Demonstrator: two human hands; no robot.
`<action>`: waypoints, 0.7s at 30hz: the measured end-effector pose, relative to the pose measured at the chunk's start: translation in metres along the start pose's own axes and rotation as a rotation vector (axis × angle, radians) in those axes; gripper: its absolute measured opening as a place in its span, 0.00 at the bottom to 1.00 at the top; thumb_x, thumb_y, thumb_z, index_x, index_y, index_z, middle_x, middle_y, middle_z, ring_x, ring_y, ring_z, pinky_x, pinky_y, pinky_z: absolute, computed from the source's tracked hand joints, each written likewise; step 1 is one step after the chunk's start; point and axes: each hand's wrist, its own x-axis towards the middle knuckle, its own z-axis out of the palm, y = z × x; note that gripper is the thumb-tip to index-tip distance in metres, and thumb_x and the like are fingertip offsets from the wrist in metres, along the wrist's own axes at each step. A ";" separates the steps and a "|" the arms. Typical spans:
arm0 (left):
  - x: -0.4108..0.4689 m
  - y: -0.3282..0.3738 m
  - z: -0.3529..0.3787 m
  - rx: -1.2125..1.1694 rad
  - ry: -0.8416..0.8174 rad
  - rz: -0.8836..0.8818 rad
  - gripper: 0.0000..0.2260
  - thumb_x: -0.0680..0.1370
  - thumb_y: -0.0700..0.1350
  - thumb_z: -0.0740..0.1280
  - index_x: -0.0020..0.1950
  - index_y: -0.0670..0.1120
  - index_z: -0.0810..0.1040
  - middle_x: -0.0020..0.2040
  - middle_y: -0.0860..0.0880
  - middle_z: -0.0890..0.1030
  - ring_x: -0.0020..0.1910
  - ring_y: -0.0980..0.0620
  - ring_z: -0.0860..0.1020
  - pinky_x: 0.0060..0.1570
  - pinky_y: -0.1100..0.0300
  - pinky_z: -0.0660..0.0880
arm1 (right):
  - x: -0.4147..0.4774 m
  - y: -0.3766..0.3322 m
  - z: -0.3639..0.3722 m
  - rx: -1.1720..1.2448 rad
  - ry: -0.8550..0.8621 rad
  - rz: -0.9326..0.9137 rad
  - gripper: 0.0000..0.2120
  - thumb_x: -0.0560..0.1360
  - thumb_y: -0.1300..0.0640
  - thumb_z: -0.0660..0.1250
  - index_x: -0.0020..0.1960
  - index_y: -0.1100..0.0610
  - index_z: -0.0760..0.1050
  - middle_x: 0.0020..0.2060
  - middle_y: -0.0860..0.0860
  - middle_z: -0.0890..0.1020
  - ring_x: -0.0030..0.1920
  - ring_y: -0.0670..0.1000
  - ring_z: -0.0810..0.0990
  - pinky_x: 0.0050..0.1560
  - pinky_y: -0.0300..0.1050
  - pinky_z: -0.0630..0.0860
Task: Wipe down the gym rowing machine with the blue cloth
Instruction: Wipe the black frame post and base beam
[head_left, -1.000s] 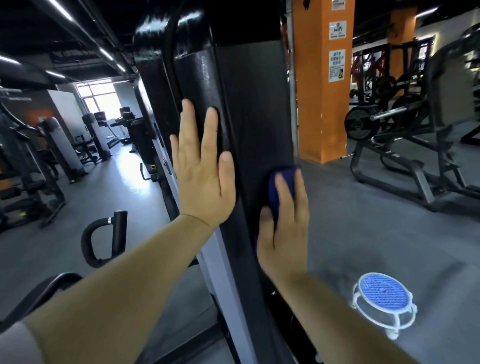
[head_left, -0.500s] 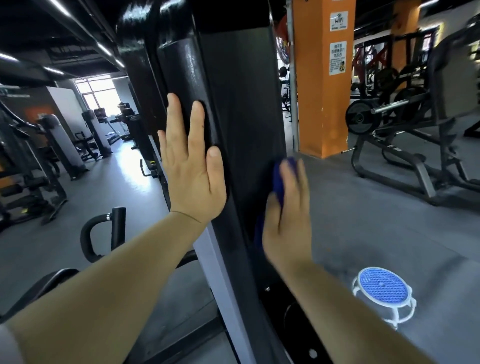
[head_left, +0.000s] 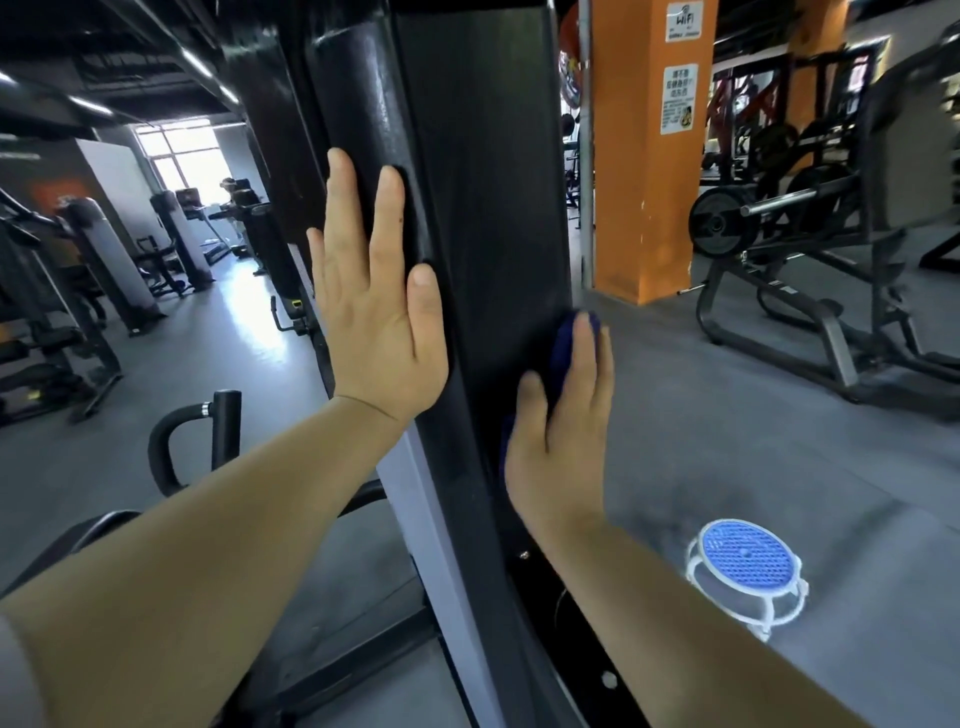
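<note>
A tall black upright panel of the rowing machine (head_left: 488, 208) fills the middle of the view. My left hand (head_left: 374, 306) lies flat against its left rounded edge, fingers straight and pointing up. My right hand (head_left: 563, 431) presses the blue cloth (head_left: 563, 343) against the panel's right edge with straight fingers. Most of the cloth is hidden under that hand; a folded part shows beside the fingers and a sliver by the wrist.
A curved black handle (head_left: 192, 436) rises at lower left. A small white stool with a blue round top (head_left: 745, 564) stands on the grey floor at lower right. An orange pillar (head_left: 644, 156) and a plate-loaded machine (head_left: 810, 270) stand behind; other machines line the left aisle.
My right hand with the cloth has slid a little toward the panel's right edge. My left hand stays flat on the same spot. The view has shifted slightly.
</note>
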 end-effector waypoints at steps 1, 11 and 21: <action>0.000 0.000 0.000 -0.001 -0.003 -0.005 0.23 0.83 0.45 0.49 0.78 0.41 0.54 0.77 0.32 0.53 0.78 0.42 0.53 0.75 0.37 0.50 | 0.022 -0.026 0.003 0.073 0.022 0.028 0.30 0.78 0.49 0.53 0.79 0.44 0.50 0.80 0.49 0.48 0.77 0.43 0.48 0.77 0.42 0.49; 0.000 0.000 -0.003 -0.015 -0.049 -0.003 0.22 0.84 0.47 0.48 0.78 0.44 0.54 0.78 0.34 0.52 0.79 0.41 0.52 0.76 0.41 0.47 | 0.027 -0.022 -0.031 0.286 -0.183 0.072 0.39 0.75 0.74 0.61 0.75 0.38 0.62 0.76 0.39 0.62 0.74 0.34 0.59 0.73 0.38 0.61; 0.001 0.003 -0.024 0.000 -0.198 -0.040 0.24 0.84 0.46 0.52 0.80 0.47 0.50 0.80 0.42 0.46 0.79 0.52 0.44 0.77 0.44 0.45 | 0.080 -0.074 -0.061 0.024 0.031 0.049 0.35 0.72 0.51 0.76 0.75 0.47 0.66 0.60 0.42 0.73 0.62 0.41 0.73 0.67 0.34 0.67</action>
